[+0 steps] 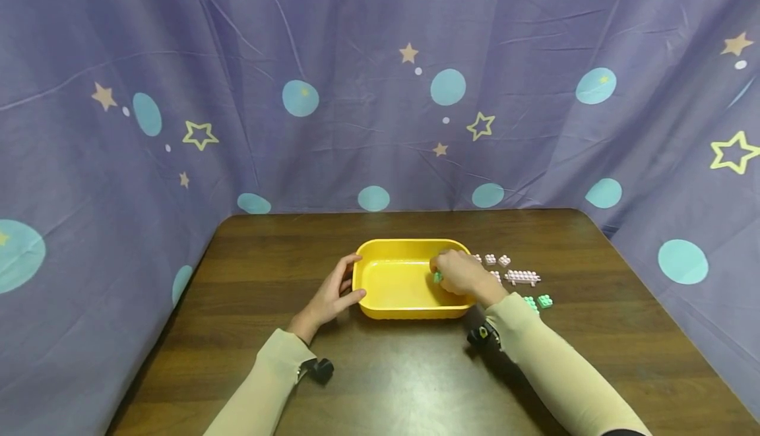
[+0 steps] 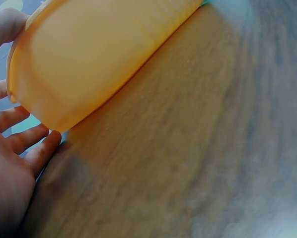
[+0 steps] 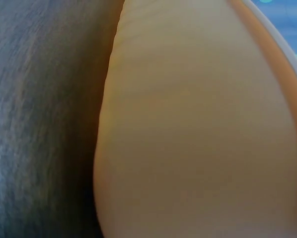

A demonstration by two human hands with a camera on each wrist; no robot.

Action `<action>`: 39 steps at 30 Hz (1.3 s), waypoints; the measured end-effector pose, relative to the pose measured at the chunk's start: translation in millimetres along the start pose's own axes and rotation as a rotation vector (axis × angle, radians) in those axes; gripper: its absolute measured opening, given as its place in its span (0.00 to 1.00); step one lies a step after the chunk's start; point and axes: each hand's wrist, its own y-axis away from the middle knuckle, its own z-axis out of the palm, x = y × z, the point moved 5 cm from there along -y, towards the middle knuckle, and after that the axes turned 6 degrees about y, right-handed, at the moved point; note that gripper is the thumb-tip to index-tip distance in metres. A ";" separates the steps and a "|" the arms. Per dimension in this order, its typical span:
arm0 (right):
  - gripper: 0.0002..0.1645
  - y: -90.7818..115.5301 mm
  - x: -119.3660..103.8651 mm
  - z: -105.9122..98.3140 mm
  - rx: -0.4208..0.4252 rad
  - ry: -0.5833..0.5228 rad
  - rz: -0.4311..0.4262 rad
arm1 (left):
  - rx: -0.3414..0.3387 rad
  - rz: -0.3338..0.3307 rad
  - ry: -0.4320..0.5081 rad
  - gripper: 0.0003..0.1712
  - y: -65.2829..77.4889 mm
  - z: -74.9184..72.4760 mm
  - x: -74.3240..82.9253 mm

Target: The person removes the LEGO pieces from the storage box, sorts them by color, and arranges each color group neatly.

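Observation:
A yellow plastic bin (image 1: 392, 313) sits on the table, its outer wall (image 2: 104, 54) large in the left wrist view. At its left end my left hand (image 1: 325, 297) grips the rim, thumb and a finger over the edge and the other fingers against the outside. My right hand (image 1: 460, 272) reaches over the right side into the bin, fingers curled down and pinching a green toy brick (image 1: 437, 278). The right wrist view is filled by the outer wall of the bin (image 3: 188, 129); the right hand itself is hidden there.
Right of the bin lie several small pink bricks (image 1: 489, 259) and a long pink studded piece (image 1: 522, 277). Green bricks (image 1: 544, 301) lie nearer, partly behind the right forearm. A purple patterned curtain (image 1: 368, 139) surrounds the wooden table (image 1: 273, 258).

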 end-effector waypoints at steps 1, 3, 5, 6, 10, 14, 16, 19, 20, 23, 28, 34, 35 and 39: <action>0.09 0.3 -0.1 -0.9 0.003 -0.005 -0.006 | 0.001 -0.003 -0.001 0.38 -0.2 -0.3 0.3; 0.07 1.3 -0.2 -3.8 0.011 -0.011 -0.016 | 0.001 -0.008 -0.007 0.38 -0.4 -0.5 0.9; 0.05 2.9 -0.2 -7.8 0.019 -0.013 -0.025 | 0.001 -0.015 -0.012 0.38 0.0 -0.3 1.0; 0.05 3.9 0.1 -10.3 0.022 -0.013 -0.027 | 0.001 -0.021 -0.015 0.38 0.3 -0.3 0.8; 0.09 8.8 1.4 -22.8 0.023 -0.026 -0.026 | -0.003 -0.027 -0.030 0.39 1.6 0.4 -0.3; 0.12 15.1 1.1 -38.4 0.045 -0.046 -0.037 | -0.011 -0.022 -0.033 0.39 2.0 1.0 -0.8; 0.12 18.7 0.5 -45.6 0.061 -0.051 -0.050 | -0.012 -0.023 -0.029 0.39 2.3 1.1 -0.8; 0.12 24.9 0.4 -54.5 0.079 -0.065 -0.061 | -0.011 -0.027 -0.024 0.39 2.8 1.1 -0.5; 0.13 27.2 0.7 -56.7 0.080 -0.068 -0.058 | -0.009 -0.029 -0.023 0.39 3.0 1.1 -0.3; 0.14 35.0 2.0 -63.0 0.088 -0.078 -0.051 | -0.005 -0.030 -0.020 0.39 3.3 1.3 0.0; 0.15 51.3 6.7 -71.2 0.096 -0.103 -0.024 | 0.000 -0.024 -0.023 0.39 2.8 1.6 -0.1; 0.15 72.3 14.8 -76.2 0.154 -0.068 -0.013 | -0.006 -0.002 -0.006 0.39 2.0 1.3 1.3; 0.15 76.0 16.0 -76.2 0.161 -0.066 -0.014 | -0.006 -0.002 -0.008 0.39 1.9 1.2 1.4; 0.16 91.0 20.1 -74.0 0.175 -0.084 -0.008 | -0.007 0.003 -0.014 0.38 1.8 0.7 1.4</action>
